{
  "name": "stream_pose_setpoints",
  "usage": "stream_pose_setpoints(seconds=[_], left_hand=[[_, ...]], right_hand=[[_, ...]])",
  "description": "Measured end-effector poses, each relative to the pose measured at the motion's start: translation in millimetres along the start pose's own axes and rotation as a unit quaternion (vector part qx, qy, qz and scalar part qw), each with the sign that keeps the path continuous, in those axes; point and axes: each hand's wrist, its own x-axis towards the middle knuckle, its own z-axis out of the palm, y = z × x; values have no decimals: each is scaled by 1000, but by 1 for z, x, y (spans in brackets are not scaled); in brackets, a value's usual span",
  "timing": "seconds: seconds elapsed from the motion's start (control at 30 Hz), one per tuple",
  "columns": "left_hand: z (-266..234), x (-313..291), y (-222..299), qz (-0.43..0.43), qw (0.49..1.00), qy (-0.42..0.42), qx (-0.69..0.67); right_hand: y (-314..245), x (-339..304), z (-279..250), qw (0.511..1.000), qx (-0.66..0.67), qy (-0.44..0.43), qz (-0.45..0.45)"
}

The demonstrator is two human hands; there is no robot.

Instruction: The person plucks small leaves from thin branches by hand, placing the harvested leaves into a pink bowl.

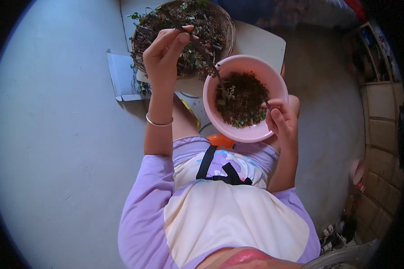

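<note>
1 dark stem (205, 54) slants from your raised left hand (163, 53) down to the right, its lower end over the leafy bits (244, 105) in the pink basin (212, 116). Your left thumb and fingers pinch its upper part. Your right hand (283, 119), farther from that grip, pinches 1 small dark sprig (268, 106) at the basin's right side.

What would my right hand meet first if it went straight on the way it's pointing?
Your right hand would likely meet the dark leafy bits in the pink basin first, though its height above them is unclear.
</note>
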Motion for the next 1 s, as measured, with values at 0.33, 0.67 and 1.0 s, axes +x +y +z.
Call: stream_pose_setpoints(seconds=[0.33, 0.67, 1.0], left_hand=[[16, -67, 10, 70, 994, -34, 76], [25, -81, 13, 79, 993, -31, 81], [24, -80, 12, 104, 990, -55, 75]], right_hand=[[-26, 11, 54, 977, -194, -3, -84], [-17, 9, 47, 977, -204, -13, -61], [-16, 12, 48, 984, -166, -19, -58]])
